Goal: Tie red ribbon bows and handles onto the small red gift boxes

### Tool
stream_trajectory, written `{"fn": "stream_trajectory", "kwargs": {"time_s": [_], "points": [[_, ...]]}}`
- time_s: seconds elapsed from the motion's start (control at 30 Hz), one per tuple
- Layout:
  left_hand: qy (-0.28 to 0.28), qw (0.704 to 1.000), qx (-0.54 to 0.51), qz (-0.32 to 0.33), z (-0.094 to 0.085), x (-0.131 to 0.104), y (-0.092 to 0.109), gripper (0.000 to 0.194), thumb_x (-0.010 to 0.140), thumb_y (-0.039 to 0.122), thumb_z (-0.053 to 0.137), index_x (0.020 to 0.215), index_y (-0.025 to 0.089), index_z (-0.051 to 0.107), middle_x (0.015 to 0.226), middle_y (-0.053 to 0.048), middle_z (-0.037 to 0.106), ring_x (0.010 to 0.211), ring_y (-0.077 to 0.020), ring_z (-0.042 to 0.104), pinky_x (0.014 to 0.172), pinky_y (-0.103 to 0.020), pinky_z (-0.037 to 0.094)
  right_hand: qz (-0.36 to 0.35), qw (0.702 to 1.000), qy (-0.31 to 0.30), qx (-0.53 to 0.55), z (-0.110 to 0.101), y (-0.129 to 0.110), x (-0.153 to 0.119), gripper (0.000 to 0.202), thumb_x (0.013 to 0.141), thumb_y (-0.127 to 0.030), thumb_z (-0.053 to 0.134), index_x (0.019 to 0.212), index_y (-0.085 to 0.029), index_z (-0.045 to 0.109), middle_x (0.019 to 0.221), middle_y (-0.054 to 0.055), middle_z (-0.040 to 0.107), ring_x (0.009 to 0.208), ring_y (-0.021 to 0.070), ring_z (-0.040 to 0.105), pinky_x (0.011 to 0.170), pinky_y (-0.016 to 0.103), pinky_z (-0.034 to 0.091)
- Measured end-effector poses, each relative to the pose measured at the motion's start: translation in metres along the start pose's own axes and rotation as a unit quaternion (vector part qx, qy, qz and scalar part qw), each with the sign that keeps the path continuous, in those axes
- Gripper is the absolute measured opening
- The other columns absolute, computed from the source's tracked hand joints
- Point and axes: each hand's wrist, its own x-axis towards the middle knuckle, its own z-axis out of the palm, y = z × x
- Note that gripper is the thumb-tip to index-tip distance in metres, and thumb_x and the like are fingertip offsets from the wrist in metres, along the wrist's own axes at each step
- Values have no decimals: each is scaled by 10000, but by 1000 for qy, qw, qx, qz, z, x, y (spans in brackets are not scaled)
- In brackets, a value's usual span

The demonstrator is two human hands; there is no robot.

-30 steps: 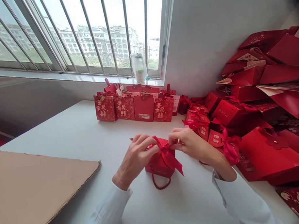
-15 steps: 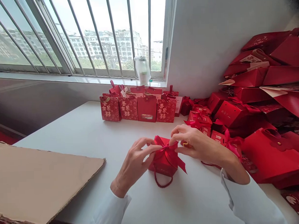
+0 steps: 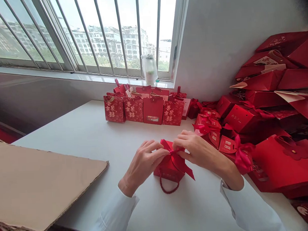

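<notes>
A small red gift box (image 3: 168, 171) stands on the white table (image 3: 106, 140) in front of me, with a dark red cord handle (image 3: 169, 191) hanging off its near side. On its top sits a red ribbon (image 3: 177, 161) tied in a bow, one tail draping down to the right. My left hand (image 3: 147, 158) pinches the bow's left loop between thumb and fingers. From the other side, my right hand (image 3: 195, 147) has its fingers closed on the right loop. My fingers partly cover the knot and the box's top.
Behind the box, several upright red gift bags (image 3: 133, 109) stand in a row below the barred window. Piled red boxes (image 3: 241, 119) and a large red bag (image 3: 284, 161) fill the right side. A cardboard sheet (image 3: 52, 186) lies at left. A plastic-wrapped cup (image 3: 149, 70) rests on the sill.
My right fingers have drawn closer together around the right loop. Both hands stay at the bow, and the box keeps its place. The view has shifted slightly.
</notes>
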Motion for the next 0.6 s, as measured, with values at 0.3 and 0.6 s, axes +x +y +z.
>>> {"fn": "stream_trajectory", "kwargs": {"time_s": [0.3,0.6], "points": [[67,996,22,54,4,-2,-10,175,876,77,554,926,216,649,689,18,591,663,-112,489,674,-277,412,-62,996,61,23,13,13,5,254,852,19,415,690,-171,458,699,0,461,705,141,357,626,261,309],[-26,993,83,77,-12,0,8,223,888,33,477,910,187,637,846,-20,642,838,-158,540,748,-315,438,-35,999,-5,7,0,4,-3,298,770,92,408,717,-179,519,767,12,519,770,152,406,652,271,363]]}}
